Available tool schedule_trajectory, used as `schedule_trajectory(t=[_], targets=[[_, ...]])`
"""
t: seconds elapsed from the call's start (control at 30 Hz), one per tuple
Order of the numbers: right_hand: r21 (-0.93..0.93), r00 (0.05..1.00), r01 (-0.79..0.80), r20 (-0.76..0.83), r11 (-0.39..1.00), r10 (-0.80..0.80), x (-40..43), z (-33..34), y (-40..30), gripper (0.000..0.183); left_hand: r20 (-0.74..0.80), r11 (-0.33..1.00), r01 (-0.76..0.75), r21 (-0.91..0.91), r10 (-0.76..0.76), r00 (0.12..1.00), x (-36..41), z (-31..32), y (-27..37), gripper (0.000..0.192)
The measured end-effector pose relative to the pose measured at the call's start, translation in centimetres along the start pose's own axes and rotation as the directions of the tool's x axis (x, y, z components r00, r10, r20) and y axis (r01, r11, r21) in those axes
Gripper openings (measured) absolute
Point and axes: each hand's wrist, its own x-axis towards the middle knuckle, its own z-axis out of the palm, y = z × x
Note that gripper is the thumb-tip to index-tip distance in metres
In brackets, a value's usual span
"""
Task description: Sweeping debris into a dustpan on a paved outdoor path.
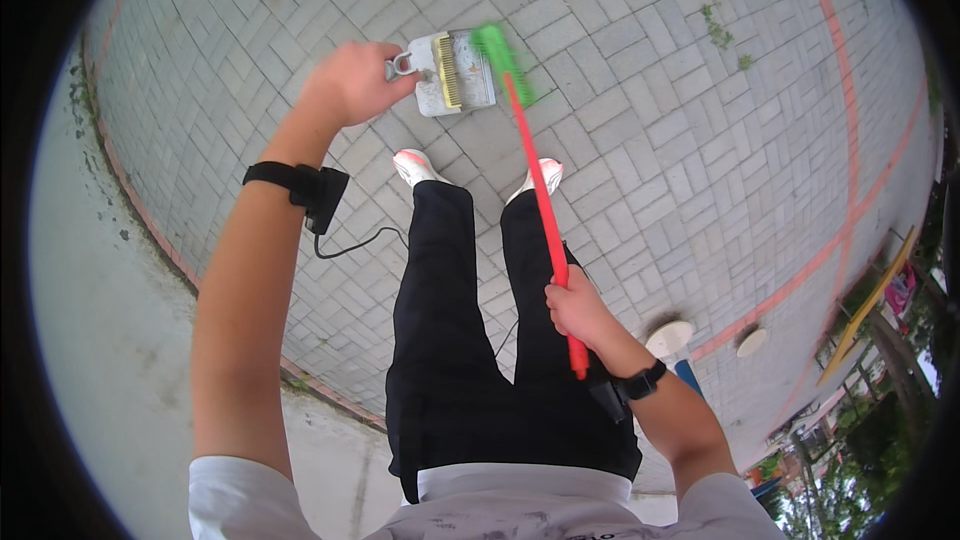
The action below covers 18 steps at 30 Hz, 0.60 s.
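Note:
My left hand (356, 84) is closed around the handle end of a grey dustpan (431, 94), which has a yellow comb-like toothed strip across it. The dustpan's open edge faces right, and a few small bits show in it. In my right hand (579, 306) is the red stick of a broom (540, 180). The broom's green bristle head (504, 64) is blurred and lies at the dustpan's open edge; whether they touch I cannot tell.
Grey paving bricks (622, 127) with red painted lines surround my shoes (544, 176). Small weeds (716, 28) grow at the upper right. A pale wall (97, 262) runs along the left. Round pale discs (670, 338) stand at the lower right, with a yellow beam (862, 315) and trees beyond. A black cable hangs near my legs.

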Motion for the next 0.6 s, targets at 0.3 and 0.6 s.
schedule_trajectory(t=[0.3,0.6], targets=[[-0.52,0.924,0.245,-0.13,0.818,-0.359,-2.7,-1.9,2.1,0.024,-0.063,0.994,-0.064,0.088,0.07,0.996,-0.3,0.5,-0.2,0.039],[-0.276,0.951,0.119,-0.244,0.954,-0.189,1.7,-1.4,4.4,0.016,-0.001,0.999,-0.033,0.026,0.033,0.999,0.4,-0.4,0.0,0.044]])
